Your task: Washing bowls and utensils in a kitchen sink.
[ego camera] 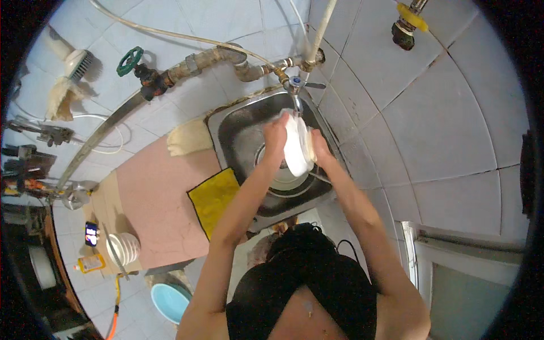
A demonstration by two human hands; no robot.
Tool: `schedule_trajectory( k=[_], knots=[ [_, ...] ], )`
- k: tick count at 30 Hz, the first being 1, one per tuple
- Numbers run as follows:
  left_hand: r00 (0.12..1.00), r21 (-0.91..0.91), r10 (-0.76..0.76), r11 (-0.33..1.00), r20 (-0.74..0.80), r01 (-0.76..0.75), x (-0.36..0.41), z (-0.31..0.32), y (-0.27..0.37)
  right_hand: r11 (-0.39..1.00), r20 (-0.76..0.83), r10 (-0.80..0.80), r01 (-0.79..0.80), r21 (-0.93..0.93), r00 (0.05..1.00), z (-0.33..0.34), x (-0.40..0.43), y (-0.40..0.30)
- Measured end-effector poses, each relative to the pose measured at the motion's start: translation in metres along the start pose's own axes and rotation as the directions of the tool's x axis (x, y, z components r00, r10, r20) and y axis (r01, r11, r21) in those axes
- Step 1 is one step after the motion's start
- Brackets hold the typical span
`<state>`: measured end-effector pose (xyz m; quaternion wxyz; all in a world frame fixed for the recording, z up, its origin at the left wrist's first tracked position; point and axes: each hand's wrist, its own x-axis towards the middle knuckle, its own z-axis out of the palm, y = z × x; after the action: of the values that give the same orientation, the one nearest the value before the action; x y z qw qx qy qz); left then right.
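Note:
Both hands are over the stainless steel sink [242,123], just below the metal tap [296,91]. My left hand [276,134] grips the left side of a white dish [296,146], which is tilted on its edge under the spout. At the dish's right side is my right hand [319,146], with something pale yellowish, perhaps a sponge, between it and the dish; its fingers are partly hidden. Beneath them, a round light-coloured vessel [289,180] sits in the basin. Whether water is running is hard to tell.
Left of the sink, a yellow cloth [214,199] and a cream cloth [191,137] lie on the pink counter [165,204]. Farther left stand a white ribbed bucket [127,248], a phone [91,233] and a yellow bottle [91,263]. A blue basin [171,302] is lower down. Tiled wall [442,140] borders the right.

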<state>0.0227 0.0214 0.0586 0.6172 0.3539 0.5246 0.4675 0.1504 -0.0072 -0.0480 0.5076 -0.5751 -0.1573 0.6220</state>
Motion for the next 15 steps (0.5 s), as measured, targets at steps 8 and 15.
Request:
schedule_trajectory(
  k=[8, 15],
  knots=[
    [0.967, -0.291, -0.179, 0.949, -0.183, 0.121, 0.041, 0.020, 0.001, 0.844, -0.187, -0.335, 0.206, -0.496, 0.923, 0.029, -0.074, 0.015],
    [0.997, -0.034, 0.016, 0.999, -0.077, -0.018, 0.024, 0.013, -0.010, 0.485, 0.105, -0.737, 0.631, -0.606, 0.668, 0.061, -0.100, 0.003]
  ],
)
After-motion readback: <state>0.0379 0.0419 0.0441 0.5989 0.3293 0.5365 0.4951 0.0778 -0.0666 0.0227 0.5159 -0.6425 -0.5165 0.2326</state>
